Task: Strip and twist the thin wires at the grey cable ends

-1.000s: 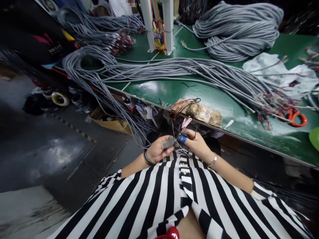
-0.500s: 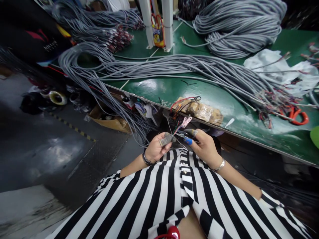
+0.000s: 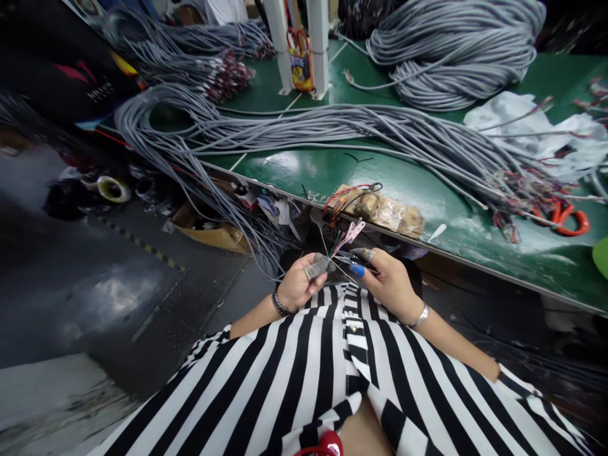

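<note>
My left hand (image 3: pixel 298 285) is closed round the end of a grey cable (image 3: pixel 317 266), with thin coloured wires (image 3: pixel 338 247) fanning out of its tip. Just to the right, my right hand (image 3: pixel 387 278) is closed on a small pink-handled cutter (image 3: pixel 354 232), its blades at the wires. Taped fingertips show on both hands, one of them blue. Both hands hover in front of my striped shirt, just below the edge of the green table (image 3: pixel 332 171).
Long bundles of grey cable (image 3: pixel 342 130) cross the table and hang off its left end. A big coil (image 3: pixel 451 50) lies at the back right. Orange-handled scissors (image 3: pixel 567 221), a wrapped brown packet (image 3: pixel 384 212), white plastic (image 3: pixel 522 123) and a cardboard box (image 3: pixel 209 231) below.
My right hand has turned and shifted slightly right and up, bringing the cutter against the wires. The left hand holds the cable end almost still.
</note>
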`<state>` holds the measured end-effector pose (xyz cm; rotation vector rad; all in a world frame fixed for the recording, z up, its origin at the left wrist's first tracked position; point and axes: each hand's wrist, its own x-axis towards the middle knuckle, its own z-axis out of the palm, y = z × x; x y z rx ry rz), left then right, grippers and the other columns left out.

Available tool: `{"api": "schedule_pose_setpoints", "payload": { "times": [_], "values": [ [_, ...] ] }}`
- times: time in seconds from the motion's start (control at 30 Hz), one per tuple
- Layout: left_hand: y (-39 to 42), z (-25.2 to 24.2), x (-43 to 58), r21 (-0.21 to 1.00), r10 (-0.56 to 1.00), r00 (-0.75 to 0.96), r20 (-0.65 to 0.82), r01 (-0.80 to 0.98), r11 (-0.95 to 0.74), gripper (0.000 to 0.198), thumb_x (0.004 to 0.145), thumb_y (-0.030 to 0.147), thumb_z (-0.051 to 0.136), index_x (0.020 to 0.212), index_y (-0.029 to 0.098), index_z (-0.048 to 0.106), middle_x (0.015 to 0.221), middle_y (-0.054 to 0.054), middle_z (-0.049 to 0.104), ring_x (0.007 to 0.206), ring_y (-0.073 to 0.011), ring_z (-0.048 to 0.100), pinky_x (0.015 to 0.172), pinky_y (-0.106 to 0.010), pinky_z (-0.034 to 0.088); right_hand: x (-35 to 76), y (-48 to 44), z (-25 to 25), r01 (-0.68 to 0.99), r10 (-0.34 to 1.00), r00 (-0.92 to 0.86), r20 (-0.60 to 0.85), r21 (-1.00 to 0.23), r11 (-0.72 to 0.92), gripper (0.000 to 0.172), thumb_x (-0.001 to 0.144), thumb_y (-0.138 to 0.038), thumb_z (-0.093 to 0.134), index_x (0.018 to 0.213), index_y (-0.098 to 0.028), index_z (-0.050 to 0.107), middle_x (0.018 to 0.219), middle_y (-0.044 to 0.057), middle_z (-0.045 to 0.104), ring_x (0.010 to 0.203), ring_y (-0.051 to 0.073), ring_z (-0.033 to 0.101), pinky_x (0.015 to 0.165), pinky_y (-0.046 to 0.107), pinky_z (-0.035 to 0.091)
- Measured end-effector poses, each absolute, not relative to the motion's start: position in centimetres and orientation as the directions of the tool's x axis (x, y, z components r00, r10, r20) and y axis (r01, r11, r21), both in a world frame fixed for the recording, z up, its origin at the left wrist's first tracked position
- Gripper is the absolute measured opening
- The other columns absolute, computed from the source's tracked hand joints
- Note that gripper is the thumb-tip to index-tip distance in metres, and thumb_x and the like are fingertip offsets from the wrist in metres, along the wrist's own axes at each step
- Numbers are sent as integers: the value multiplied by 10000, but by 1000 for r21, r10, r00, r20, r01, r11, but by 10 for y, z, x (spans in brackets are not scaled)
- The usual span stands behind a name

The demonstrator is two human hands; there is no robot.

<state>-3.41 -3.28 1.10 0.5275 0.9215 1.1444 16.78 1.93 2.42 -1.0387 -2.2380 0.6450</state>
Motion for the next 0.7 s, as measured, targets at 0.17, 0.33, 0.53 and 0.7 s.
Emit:
{"api": "schedule_pose_setpoints", "payload": {
  "times": [0.17, 0.33, 0.53, 0.7],
  "values": [
    [-33, 13, -33, 770, 928, 115, -353, -528, 359, 345, 681, 389, 753, 726, 152, 506, 431, 67, 483, 279, -13, 281, 305, -138, 173, 168, 19, 24, 508, 803, -519, 292, -650, 565, 253, 887, -326, 535, 1062, -170, 631, 920, 88, 662, 851, 200, 628, 753, 318, 509],
    [-34, 12, -33, 772, 929, 114, -353, -525, 358, 331, 697, 385, 739, 730, 152, 507, 436, 66, 483, 282, -14, 283, 306, -135, 177, 168, 18, 24, 514, 811, -517, 273, -658, 550, 259, 889, -337, 533, 1056, -165, 632, 917, 90, 665, 838, 200, 624, 750, 322, 504],
    [-34, 12, -32, 775, 929, 124, -348, -520, 360, 338, 694, 389, 744, 730, 154, 504, 435, 66, 483, 282, -15, 283, 311, -139, 168, 171, 18, 24, 525, 822, -511, 251, -667, 530, 228, 883, -334, 536, 1021, -184, 636, 904, 81, 661, 815, 195, 616, 728, 311, 492],
    [-33, 13, -31, 771, 927, 111, -358, -525, 361, 349, 679, 393, 754, 730, 152, 507, 431, 67, 477, 286, -14, 279, 315, -143, 169, 173, 18, 24, 530, 824, -508, 252, -663, 529, 250, 889, -343, 524, 1053, -187, 631, 888, 77, 653, 824, 199, 612, 723, 310, 483]
  ]
}}
